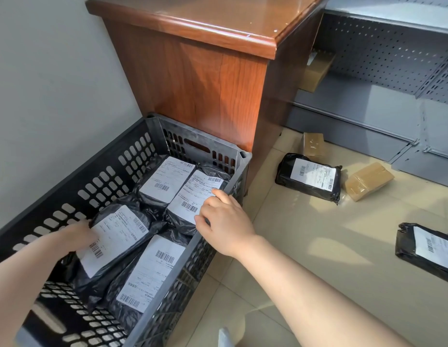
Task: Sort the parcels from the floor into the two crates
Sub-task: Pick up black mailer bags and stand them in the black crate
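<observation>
Holding black parcel point(112, 241) in left grip point(75, 236), inside crate point(97, 171)

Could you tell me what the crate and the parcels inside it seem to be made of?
The crate looks like rigid dark grey moulded plastic, matte, with slotted walls. The parcels seem wrapped in thin glossy black plastic film, wrinkled, with white paper labels.

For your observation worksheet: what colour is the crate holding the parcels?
The crate is dark grey, almost black; the head view shows it.

Glossy wooden cabinet point(193, 78), plastic crate point(132, 151)
</observation>
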The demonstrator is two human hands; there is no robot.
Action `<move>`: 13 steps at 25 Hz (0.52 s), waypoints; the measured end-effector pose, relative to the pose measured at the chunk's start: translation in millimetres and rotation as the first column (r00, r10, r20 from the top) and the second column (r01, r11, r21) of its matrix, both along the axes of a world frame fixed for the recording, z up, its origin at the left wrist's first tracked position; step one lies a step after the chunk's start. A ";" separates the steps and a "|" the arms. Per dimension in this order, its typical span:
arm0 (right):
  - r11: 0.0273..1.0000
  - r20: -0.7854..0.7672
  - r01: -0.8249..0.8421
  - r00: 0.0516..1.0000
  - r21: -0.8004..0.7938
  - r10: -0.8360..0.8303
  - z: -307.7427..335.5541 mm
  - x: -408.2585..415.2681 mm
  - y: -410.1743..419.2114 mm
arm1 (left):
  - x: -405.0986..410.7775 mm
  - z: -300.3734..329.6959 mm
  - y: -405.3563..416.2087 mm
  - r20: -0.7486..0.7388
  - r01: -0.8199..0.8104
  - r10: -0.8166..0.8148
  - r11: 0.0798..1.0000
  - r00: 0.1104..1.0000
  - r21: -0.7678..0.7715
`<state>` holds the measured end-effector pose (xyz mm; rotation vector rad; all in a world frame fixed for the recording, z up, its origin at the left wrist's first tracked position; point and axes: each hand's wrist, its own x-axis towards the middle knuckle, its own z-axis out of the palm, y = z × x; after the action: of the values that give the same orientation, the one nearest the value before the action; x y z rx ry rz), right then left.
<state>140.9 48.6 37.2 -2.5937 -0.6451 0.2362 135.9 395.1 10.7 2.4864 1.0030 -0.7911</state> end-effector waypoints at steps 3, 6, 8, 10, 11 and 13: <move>1.000 0.005 -0.011 1.000 -0.001 0.011 1.2 -0.7 -0.7 | -7.2 -4.3 -20.2 0.248 0.169 -0.173 0.985 0.953 0.037; 1.000 0.015 -0.003 1.000 0.004 0.003 -1.9 0.3 -0.1 | -15.5 -13.6 -28.3 0.283 0.539 -0.544 0.836 0.790 0.103; 1.000 0.029 0.007 1.000 0.015 -0.007 -3.9 0.2 1.0 | -19.0 -24.5 -35.9 0.206 0.567 -0.564 0.822 0.800 0.047; 1.000 0.050 0.012 0.999 0.027 -0.014 -5.5 0.2 1.6 | -21.9 -38.0 -47.3 0.176 0.522 -0.534 0.846 0.827 0.112; 0.999 0.061 0.017 0.998 0.029 -0.019 -6.3 0.4 1.5 | -22.3 -43.0 -53.8 0.176 0.493 -0.515 0.856 0.839 0.155; 0.999 0.074 0.021 0.997 0.026 -0.023 -7.7 0.6 1.8 | -24.9 -50.5 -67.3 0.161 0.435 -0.472 0.874 0.867 0.217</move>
<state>141.5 50.5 29.5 -2.5945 -0.6407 0.1244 110.9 327.8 -39.8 2.9367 0.4236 -0.5626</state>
